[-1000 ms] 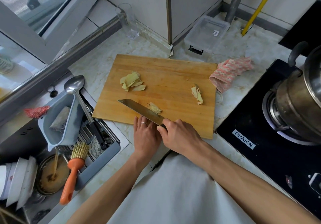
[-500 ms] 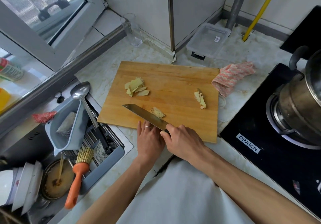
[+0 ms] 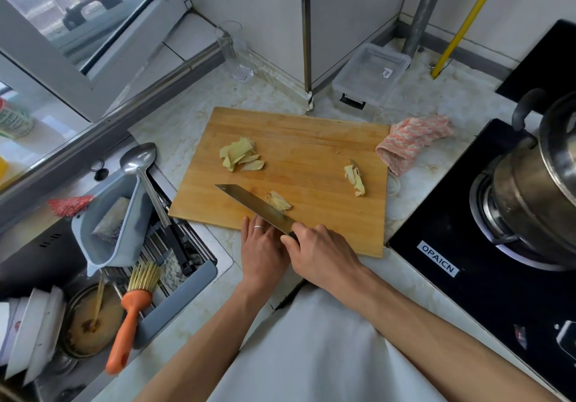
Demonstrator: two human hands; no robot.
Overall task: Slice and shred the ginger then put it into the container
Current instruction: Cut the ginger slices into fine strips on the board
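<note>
A wooden cutting board lies on the marble counter. On its left is a pile of ginger slices. A small heap of ginger shreds lies by the knife blade, and more ginger pieces sit near the right edge. My right hand grips the knife handle at the board's near edge, blade pointing far-left. My left hand rests flat next to it, fingers together, holding nothing. A clear plastic container stands behind the board against the wall.
A sink on the left holds a grey strainer basket, a ladle, an orange brush and dirty dishes. On the right, a black stove carries a steel pot. A pink cloth and a glass lie beyond the board.
The camera view has shifted slightly. Both hands and the knife stay in the same place relative to the board; the ginger has not moved.
</note>
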